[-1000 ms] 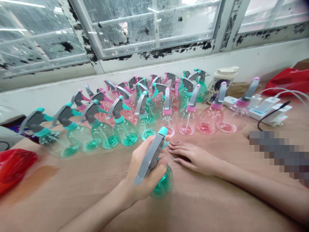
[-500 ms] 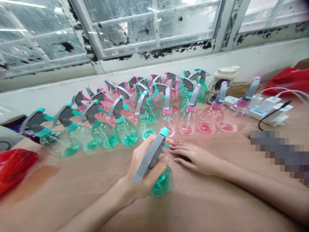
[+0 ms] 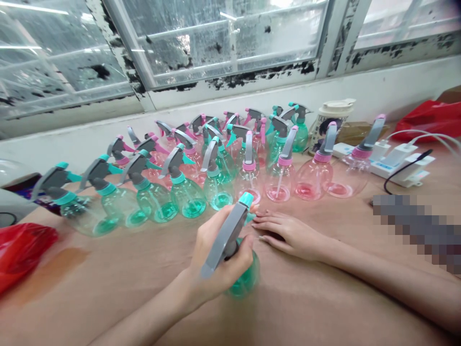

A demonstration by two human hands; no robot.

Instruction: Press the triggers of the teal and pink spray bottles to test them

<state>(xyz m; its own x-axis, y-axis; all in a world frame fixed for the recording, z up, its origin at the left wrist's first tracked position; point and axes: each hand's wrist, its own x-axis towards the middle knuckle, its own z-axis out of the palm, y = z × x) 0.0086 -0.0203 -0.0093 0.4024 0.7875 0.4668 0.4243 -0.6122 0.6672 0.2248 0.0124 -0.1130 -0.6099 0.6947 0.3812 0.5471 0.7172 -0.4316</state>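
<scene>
My left hand [image 3: 212, 254] is wrapped round the neck of a green spray bottle [image 3: 247, 278], below its grey and teal spray head. The bottle stands close to me, and my fingers hide much of its neck and trigger. Beside it on the right, my right hand [image 3: 288, 235] lies palm down on the table [image 3: 151, 288], fingers stretched out and holding nothing. Its fingertips are near the teal trigger; whether they touch it I cannot tell. Behind both hands stand a front-row green spray bottle [image 3: 193, 204] and a pink spray bottle [image 3: 279, 187], among several of each colour.
A white lidded cup [image 3: 329, 125] and a white power strip [image 3: 399, 168] with cables are at the back right. Red plastic bags lie at the left edge [image 3: 25, 250] and far right [image 3: 428, 120]. A window [image 3: 230, 38] rises behind the bottles.
The held spray bottle and my left hand have shifted very slightly downward, and the left thumb has moved a little. My right hand has stayed in place.
</scene>
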